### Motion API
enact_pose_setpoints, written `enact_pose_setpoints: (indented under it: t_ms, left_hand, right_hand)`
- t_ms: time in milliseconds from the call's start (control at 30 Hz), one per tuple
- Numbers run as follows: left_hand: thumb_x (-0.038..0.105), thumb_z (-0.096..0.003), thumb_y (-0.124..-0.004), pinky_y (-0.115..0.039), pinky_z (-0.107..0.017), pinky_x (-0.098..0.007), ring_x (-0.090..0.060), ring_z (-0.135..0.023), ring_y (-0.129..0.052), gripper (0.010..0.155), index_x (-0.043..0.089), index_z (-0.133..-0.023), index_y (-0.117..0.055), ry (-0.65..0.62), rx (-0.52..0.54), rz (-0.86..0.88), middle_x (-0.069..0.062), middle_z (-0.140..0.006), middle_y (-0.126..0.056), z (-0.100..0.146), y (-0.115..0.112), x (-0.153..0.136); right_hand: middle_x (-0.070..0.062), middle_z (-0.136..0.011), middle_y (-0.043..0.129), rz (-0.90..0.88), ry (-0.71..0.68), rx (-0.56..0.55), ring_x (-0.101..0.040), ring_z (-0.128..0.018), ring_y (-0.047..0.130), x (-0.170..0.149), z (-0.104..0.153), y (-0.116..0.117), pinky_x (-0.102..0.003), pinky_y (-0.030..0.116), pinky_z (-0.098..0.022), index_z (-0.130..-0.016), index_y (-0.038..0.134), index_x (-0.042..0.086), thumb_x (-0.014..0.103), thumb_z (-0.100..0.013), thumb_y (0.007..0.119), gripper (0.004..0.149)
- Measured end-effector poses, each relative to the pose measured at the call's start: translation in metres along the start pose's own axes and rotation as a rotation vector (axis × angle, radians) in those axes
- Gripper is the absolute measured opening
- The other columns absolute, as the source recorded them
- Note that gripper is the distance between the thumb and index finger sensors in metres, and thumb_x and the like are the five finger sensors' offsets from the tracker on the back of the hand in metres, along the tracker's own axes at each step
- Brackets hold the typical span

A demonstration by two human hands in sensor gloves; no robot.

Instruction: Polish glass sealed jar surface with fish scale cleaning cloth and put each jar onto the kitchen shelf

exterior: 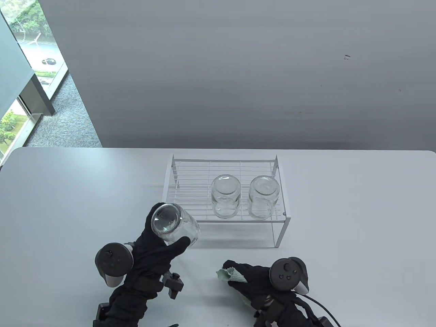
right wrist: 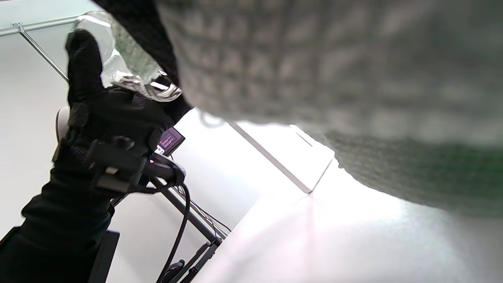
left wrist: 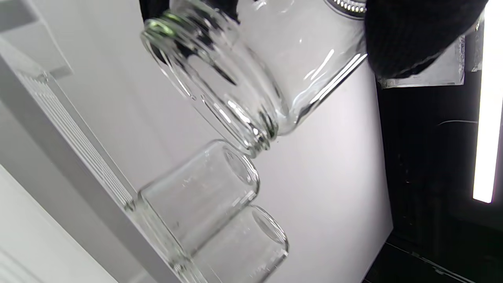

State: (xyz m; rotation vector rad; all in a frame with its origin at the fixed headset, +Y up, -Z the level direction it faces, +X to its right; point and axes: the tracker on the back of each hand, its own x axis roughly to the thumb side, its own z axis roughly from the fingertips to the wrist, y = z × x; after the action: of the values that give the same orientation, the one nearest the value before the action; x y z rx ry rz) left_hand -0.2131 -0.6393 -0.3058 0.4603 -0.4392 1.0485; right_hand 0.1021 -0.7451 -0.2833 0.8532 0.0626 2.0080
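Observation:
My left hand [exterior: 160, 245] grips a clear glass jar [exterior: 174, 227] tilted on its side, its base turned up toward the camera, just in front of the white wire shelf [exterior: 190, 194]. The left wrist view shows that jar [left wrist: 251, 70] close up, its open mouth pointing at the shelf. Two more jars [exterior: 224, 196] [exterior: 264, 196] stand upside down on the shelf top, side by side. My right hand [exterior: 250, 277] rests low on the table and holds the pale green cloth [exterior: 231, 275]. That cloth [right wrist: 334, 70] fills the right wrist view.
The shelf's left half [exterior: 185, 185] holds nothing. The white table [exterior: 357, 221] spreads wide on both sides of the shelf. A grey wall rises behind the table and a window lies at the far left.

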Motion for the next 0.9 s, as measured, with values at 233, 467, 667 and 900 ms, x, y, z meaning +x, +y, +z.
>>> enact_pose_setpoints:
  t_ms: [233,467,667,900]
  left_hand:
    - [0.071,-0.0391,-0.087,-0.043,-0.071,-0.068,-0.045,-0.096,-0.077,0.110,0.004,-0.107,-0.033,0.086,0.011,-0.122,-0.020,-0.108,-0.059,-0.033,-0.014,-0.015]
    - [0.071,-0.0391,-0.087,-0.039,-0.069,-0.070,-0.046,-0.094,-0.080,0.109,0.003,-0.107,-0.035,0.171,-0.022,-0.237,-0.021,-0.107,-0.062,-0.057,-0.035,-0.031]
    - [0.070,-0.0395,-0.087,-0.039,-0.070,-0.068,-0.050,-0.091,-0.080,0.108,0.002,-0.107,-0.036,0.224,-0.025,-0.213,-0.023,-0.106,-0.063,-0.059,-0.042,-0.040]
    - [0.070,-0.0392,-0.088,-0.039,-0.071,-0.065,-0.053,-0.088,-0.081,0.108,0.001,-0.106,-0.037,0.254,-0.031,-0.237,-0.024,-0.104,-0.065,-0.060,-0.044,-0.042]
  right_hand:
    - [-0.039,-0.075,0.081,-0.018,0.008,-0.005,-0.053,-0.053,0.093,-0.002,0.000,-0.002,-0.064,0.069,-0.041,-0.092,0.072,-0.011,0.025,-0.051,0.076,0.054]
    - [-0.039,-0.074,0.081,-0.025,0.004,-0.015,-0.053,-0.053,0.092,-0.002,0.001,-0.004,-0.064,0.069,-0.041,-0.092,0.071,-0.011,0.026,-0.052,0.075,0.055]
    - [-0.039,-0.075,0.081,-0.036,-0.001,-0.019,-0.053,-0.053,0.093,-0.003,0.001,-0.005,-0.064,0.069,-0.041,-0.092,0.071,-0.010,0.026,-0.052,0.075,0.055]
    - [-0.039,-0.075,0.081,-0.045,0.002,-0.009,-0.053,-0.053,0.092,-0.002,0.001,-0.004,-0.064,0.069,-0.041,-0.093,0.071,-0.010,0.027,-0.052,0.075,0.055]
